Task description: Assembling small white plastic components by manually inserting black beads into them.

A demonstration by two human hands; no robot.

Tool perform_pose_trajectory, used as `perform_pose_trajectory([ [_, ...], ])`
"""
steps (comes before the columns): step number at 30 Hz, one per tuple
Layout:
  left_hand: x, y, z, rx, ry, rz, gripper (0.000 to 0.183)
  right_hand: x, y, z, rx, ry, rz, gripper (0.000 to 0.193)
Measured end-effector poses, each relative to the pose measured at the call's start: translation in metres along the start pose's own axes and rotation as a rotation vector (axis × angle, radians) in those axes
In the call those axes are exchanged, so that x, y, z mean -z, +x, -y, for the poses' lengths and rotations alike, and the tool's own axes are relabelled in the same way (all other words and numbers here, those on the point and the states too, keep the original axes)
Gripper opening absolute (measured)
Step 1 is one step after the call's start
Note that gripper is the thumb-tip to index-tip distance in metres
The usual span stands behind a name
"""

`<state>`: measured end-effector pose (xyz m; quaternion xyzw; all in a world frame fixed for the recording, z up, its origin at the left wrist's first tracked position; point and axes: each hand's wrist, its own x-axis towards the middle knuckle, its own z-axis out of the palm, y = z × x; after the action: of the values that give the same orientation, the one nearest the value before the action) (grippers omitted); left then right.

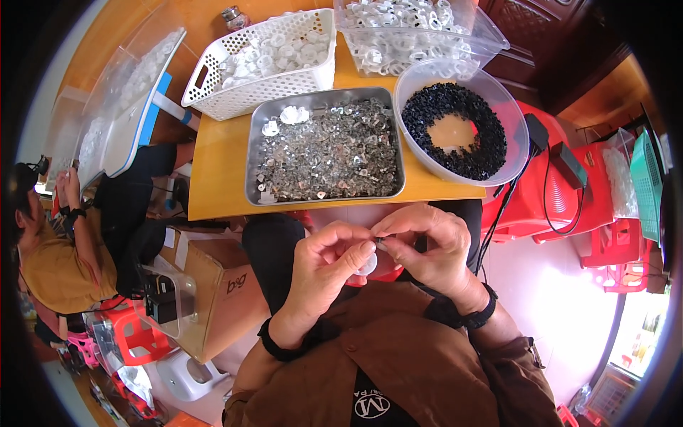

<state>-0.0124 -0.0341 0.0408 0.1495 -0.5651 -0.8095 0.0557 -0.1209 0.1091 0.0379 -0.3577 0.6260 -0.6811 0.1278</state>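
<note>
Left hand and right hand: fingertips nearly closed, meeting on a small dark piece, near side of table. Round whitish disc: under left fingers; holding hand unclear. Beyond: rectangular metal tray, glinting bits; right, round translucent plastic bowl, black grains; far left, perforated white plastic basket.

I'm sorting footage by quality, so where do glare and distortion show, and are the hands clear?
Head view: glare whitens the floor at right; head view: distortion is strongest near the dark rim; head view: left hand and right hand show clear detail.
</note>
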Motion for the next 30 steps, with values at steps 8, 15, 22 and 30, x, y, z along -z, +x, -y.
perform_pose_trajectory([
  [8, 0.0007, 0.0009, 0.0033, -0.06, -0.064, 0.029, 0.017, -0.0009, 0.0014, 0.0011, 0.188, -0.176, 0.066, 0.028],
  [15, 0.0044, 0.0001, 0.0029, 0.01, -0.134, 0.027, 0.018, 0.0015, 0.0043, 0.0036, 0.08, -0.159, 0.056, 0.025],
  [22, 0.0031, 0.0014, 0.0018, -0.018, -0.051, 0.023, 0.02, -0.0027, 0.0031, -0.0011, 0.186, -0.244, 0.022, 0.018],
  [30, 0.0058, 0.0018, 0.0032, -0.024, -0.057, 0.02, 0.019, -0.0059, -0.0002, -0.0019, 0.172, -0.262, -0.004, 0.022],
])
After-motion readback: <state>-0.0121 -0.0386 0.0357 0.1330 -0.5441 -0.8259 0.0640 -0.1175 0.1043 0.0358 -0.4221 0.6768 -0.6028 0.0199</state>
